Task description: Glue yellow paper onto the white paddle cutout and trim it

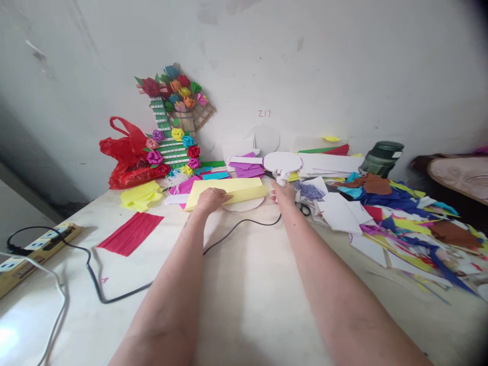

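My left hand [212,199] pinches the near edge of a yellow sheet of paper [229,186], which is folded up along its front. Beneath the sheet, a white round disc [246,205] shows in part. In my right hand [284,194] is a white glue gun [282,177], its fingers wrapped round the handle. A black cord [244,221] runs from the right hand under my left forearm. Just right of that hand lie black-handled scissors [304,209] and a bundle of purple-grey strands [309,190].
At left are a power strip [40,249], a red crepe paper piece [130,234] and a red plastic bag [127,157]. Paper-flower decorations [175,122] lean on the wall. Coloured scraps [415,218], white card pieces [341,212] and a dark green flask [382,159] occupy the right.
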Demonstrator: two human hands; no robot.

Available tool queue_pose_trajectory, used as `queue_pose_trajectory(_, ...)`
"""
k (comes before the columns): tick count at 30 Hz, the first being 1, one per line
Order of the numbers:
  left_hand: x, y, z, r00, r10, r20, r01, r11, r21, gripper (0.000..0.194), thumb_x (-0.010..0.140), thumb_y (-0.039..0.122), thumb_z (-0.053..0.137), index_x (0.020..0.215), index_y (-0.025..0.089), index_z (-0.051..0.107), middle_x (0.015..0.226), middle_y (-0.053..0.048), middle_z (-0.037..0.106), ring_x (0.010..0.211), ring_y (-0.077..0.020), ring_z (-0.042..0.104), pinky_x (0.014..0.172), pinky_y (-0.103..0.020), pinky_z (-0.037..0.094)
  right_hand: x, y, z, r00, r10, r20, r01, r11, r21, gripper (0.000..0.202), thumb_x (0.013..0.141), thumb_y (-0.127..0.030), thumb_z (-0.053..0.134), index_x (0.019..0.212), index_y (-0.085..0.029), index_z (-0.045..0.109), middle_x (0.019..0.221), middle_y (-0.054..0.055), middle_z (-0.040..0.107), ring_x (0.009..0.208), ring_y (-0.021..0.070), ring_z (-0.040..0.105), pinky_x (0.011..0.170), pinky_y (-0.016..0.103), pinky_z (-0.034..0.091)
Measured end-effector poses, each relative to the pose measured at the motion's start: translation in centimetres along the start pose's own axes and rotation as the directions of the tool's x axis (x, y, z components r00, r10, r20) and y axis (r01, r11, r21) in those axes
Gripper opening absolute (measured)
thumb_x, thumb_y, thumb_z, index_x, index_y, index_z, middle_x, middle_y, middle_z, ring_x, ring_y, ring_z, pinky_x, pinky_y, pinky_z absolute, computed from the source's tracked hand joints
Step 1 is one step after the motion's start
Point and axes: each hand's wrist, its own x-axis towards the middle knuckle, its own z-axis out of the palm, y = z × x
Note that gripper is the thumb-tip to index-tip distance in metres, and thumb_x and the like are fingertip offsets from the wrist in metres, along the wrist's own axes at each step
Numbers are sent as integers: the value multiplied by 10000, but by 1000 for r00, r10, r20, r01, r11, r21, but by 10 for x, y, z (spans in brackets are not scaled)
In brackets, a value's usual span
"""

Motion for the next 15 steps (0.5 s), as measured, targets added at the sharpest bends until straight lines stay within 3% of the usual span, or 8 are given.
queue_pose_trajectory(3, 6, -1, -2, 1000, 7, 17, -7, 1000, -3, 327, 708, 504, 483, 578, 211, 547, 599, -26, 559, 620, -170, 501, 513, -245, 261, -3, -9, -1, 996, -23, -85, 20, 999, -36, 265, 638, -365, 606, 835, -191, 575, 560, -18, 563, 367, 95, 487, 358, 209, 371)
queue_pose_trajectory(6, 10, -2, -2, 1000, -1, 10, 2, 999, -35, 348, 696, 514, 487, 533, 206, 504, 554, -15, 521, 589, -158, 477, 504, -244, 249, -8, -25, 0, 992, -79, -93, 85, 994, 63, 246, 643, -331, 593, 830, -174, 559, 560, -31, 565, 318, 65, 419, 323, 196, 334)
queue_pose_trajectory(9, 11, -5, 1, 999, -46, 6, 46, 994, -97, 353, 664, 527, 513, 522, 204, 493, 524, -3, 482, 578, -153, 462, 500, -243, 246, -16, -39, -2, 979, -179, 95, 159, 970, 186, 221, 643, -320, 597, 774, -146, 556, 526, -27, 568, 301, 51, 385, 312, 187, 299)
queue_pose_trajectory(12, 10, -9, 6, 995, -102, -6, 99, 974, -202, 348, 625, 531, 546, 536, 198, 501, 504, 14, 446, 574, -146, 452, 496, -239, 248, -24, -49, -8, 865, -225, 449, 167, 972, 167, 253, 646, -365, 617, 676, -118, 570, 525, 16, 601, 308, 46, 382, 337, 192, 308)
queue_pose_trajectory(13, 10, -10, 7, 993, -115, -8, 110, 964, -241, 346, 618, 529, 552, 542, 196, 504, 499, 19, 436, 570, -143, 448, 494, -237, 249, -27, -51, -10, 821, -205, 533, 157, 979, 134, 267, 635, -371, 632, 635, -112, 569, 508, 26, 600, 314, 50, 390, 356, 197, 329)
queue_pose_trajectory(15, 9, -12, 9, 991, -135, -3, 127, 945, -303, 341, 611, 524, 558, 549, 192, 507, 488, 27, 418, 555, -136, 438, 489, -236, 249, -32, -54, -13, 782, -142, 607, 141, 989, 49, 272, 600, -360, 670, 584, -108, 568, 465, 31, 587, 339, 66, 424, 391, 204, 363)
